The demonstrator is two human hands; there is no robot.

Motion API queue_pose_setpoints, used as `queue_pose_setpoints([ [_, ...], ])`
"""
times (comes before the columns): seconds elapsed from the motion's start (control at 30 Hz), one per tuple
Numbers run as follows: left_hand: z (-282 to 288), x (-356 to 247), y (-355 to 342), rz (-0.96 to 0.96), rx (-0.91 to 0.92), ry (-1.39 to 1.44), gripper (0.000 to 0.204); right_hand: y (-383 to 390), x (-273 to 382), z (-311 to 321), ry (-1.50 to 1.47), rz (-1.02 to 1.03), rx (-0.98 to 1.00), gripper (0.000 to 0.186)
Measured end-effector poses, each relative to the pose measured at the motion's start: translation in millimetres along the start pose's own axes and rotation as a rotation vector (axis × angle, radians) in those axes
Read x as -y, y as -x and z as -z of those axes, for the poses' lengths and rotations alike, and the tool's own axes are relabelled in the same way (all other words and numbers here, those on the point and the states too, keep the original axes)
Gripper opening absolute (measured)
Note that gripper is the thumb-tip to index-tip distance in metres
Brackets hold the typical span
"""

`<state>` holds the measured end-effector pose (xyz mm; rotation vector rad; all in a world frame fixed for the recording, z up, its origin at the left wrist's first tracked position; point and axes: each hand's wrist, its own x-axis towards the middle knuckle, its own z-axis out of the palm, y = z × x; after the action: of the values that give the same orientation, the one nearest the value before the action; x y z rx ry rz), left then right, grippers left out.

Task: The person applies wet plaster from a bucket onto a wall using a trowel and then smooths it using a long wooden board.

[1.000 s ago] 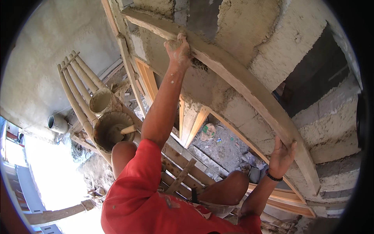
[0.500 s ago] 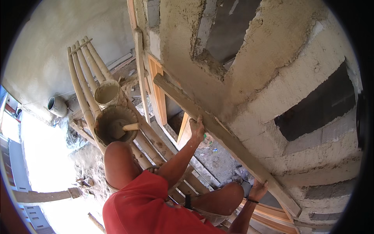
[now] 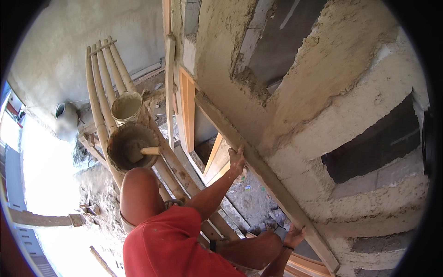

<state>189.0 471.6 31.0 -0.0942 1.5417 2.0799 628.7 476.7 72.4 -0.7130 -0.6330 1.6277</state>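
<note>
i have the board point(image 3: 267, 180) held between my left hand point(image 3: 237, 159) and right hand point(image 3: 294, 236), extending past both; if either slips, it could tilt and scrape the wall point(image 3: 288, 138) alongside.

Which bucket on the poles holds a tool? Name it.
The darker bucket by the knee: a pale-handled tool rests in it; the paler bucket shows none.
</note>
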Motion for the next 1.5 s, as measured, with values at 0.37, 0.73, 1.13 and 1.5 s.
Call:
queue_pose_setpoints([
  [0.37, -28, -102, -2, -0.52, -0.114, -0.033, 0.039, 6, -4, -71, -0.077, 0.046, 0.034, 0.049],
  [0.73, -45, -213, 2, -0.649, -0.152, -0.209, 0.039, 4, -3, -134, -0.238, 0.038, 0.084, 0.049],
  [1.13, -85, -371, -11, -0.84, -0.153, -0.223, 0.043, 16, 12, -258, -0.27, 0.076, 0.157, 0.047],
  [1.5, -87, -372, 29, -0.74, -0.058, -0.317, 0.043, 10, 35, -227, -0.223, 0.119, 0.113, 0.047],
])
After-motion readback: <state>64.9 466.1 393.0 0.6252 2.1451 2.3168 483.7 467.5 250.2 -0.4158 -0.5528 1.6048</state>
